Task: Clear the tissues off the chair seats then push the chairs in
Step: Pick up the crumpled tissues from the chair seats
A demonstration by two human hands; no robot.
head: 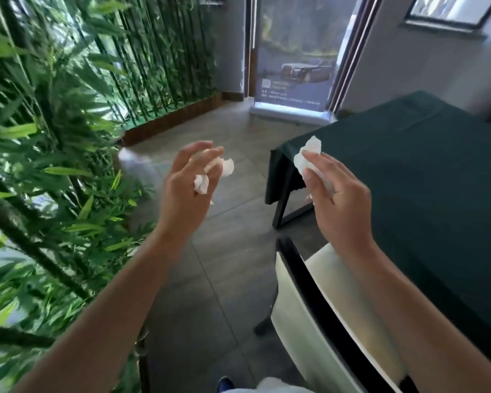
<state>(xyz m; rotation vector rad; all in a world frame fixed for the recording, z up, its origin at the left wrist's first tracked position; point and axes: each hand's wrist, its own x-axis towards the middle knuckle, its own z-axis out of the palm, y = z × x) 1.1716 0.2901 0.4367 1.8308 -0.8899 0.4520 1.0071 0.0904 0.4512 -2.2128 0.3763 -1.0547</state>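
**Two hands, one tissue wad each, both held in the air**

Both hands are raised at about the same height over the tiled floor (pixel 210 265), well apart from each other.

Left hand (pixel 187 188): fingers curled loosely round a crumpled tissue (pixel 214 173). Grip is grasping it; white bits poke out past the fingertips and below the palm. Bamboo plants (pixel 40 137) are off to the outer side of this grip, floor is under it.

Right hand (pixel 338 202): thumb and fingers pinch a second crumpled tissue (pixel 309 157). Most of the wad sticks up above the grip, a strip runs down along the fingers. Grip is clenched on it.

Table (pixel 423 165) with dark green cloth sits beyond and to the outer side of the right grip; neither tissue touches it. Chair (pixel 309 307), cream with a black frame, is below the right forearm, next to the table edge. What shows of the seat is bare cream; the arm hides part of it.

Standing banner (pixel 295 66) with a car picture is far past both grips, against the back wall.
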